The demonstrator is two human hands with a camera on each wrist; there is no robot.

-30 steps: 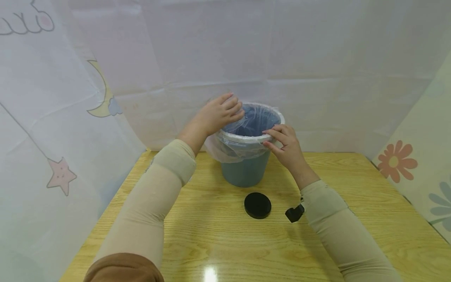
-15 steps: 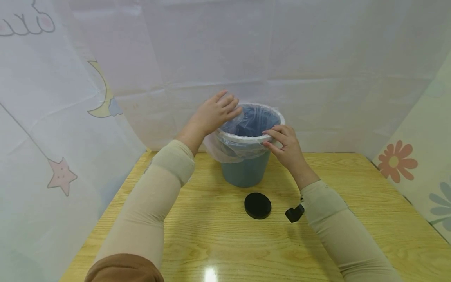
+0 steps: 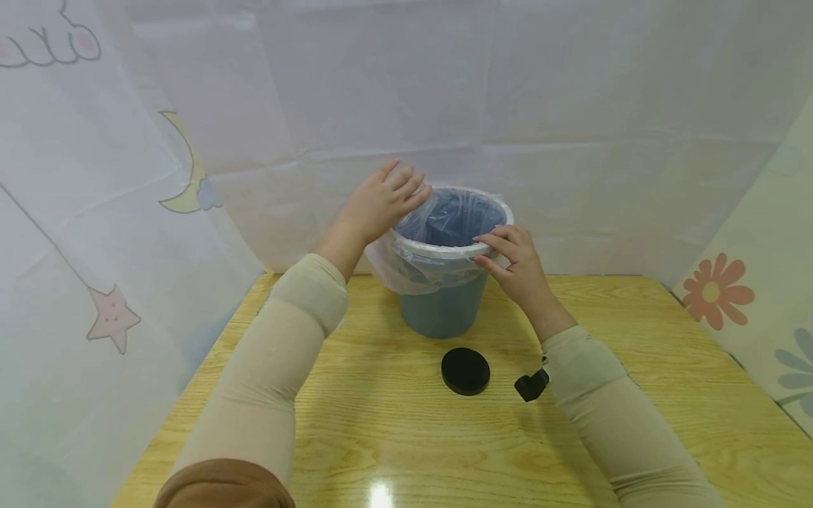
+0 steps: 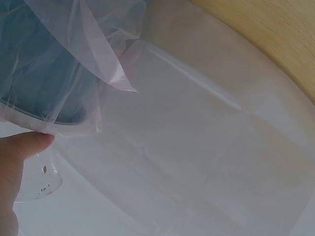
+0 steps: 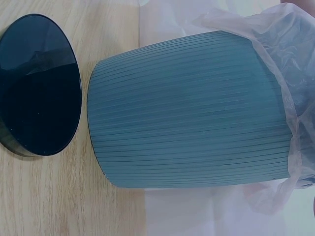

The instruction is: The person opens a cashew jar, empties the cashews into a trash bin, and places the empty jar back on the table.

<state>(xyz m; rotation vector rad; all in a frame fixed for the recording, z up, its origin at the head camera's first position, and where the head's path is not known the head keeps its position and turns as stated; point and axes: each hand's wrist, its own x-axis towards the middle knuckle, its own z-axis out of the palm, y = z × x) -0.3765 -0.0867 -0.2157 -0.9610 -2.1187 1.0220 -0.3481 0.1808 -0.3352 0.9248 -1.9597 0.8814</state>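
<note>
Over the left side of the bin's mouth, my left hand (image 3: 381,201) grips a clear jar (image 4: 40,179) with small brown bits inside near its end. In the head view the fingers hide most of this jar; the thumb shows beside the bin's rim in the left wrist view. A blue-grey ribbed trash can (image 3: 441,307) stands upright, lined with a thin translucent bag (image 3: 413,279) folded over its white rim. My right hand (image 3: 517,264) pinches the rim at the near right, thumb outside and fingertips over the top.
A round black lid (image 3: 466,371) lies on the wooden table (image 3: 368,409) just in front of the trash can. Behind the can hangs a pale sheet (image 3: 394,92), with printed sheets at both sides. A black wrist device (image 3: 531,386) sticks out from the right sleeve.
My left hand has moved a little to the left and up, away from the middle of the trash can's mouth, with the jar. My right hand has stayed on the rim.
</note>
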